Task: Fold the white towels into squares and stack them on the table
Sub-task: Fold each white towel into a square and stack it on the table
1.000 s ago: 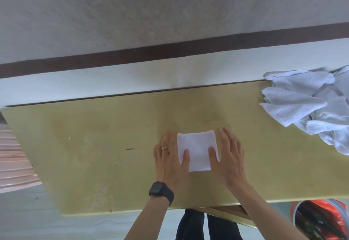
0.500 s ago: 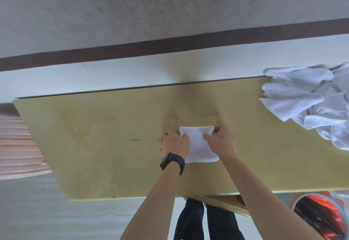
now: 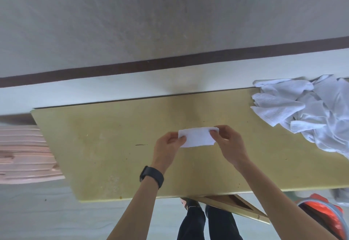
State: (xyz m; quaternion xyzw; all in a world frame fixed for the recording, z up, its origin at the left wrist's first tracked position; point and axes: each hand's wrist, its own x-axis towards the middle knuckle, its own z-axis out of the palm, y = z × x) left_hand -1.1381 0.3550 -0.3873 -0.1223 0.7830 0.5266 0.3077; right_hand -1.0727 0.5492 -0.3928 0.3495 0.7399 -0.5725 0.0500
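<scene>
A small folded white towel (image 3: 197, 136) is held just above the yellow table (image 3: 105, 151), near its middle. My left hand (image 3: 168, 146) pinches the towel's left edge between thumb and fingers. My right hand (image 3: 229, 144) pinches its right edge the same way. The towel looks like a narrow strip from this angle. A heap of unfolded white towels (image 3: 311, 111) lies on the table's far right end.
A wall with a dark stripe (image 3: 170, 62) runs behind the table. A pink ribbed object (image 3: 22, 152) sits off the table's left end. A red and grey bin (image 3: 328, 215) stands on the floor at the lower right, beside my legs.
The towel lay flat as a square under both open hands. Both hands then took its side edges and lifted it off the table; it now shows as a narrow strip.
</scene>
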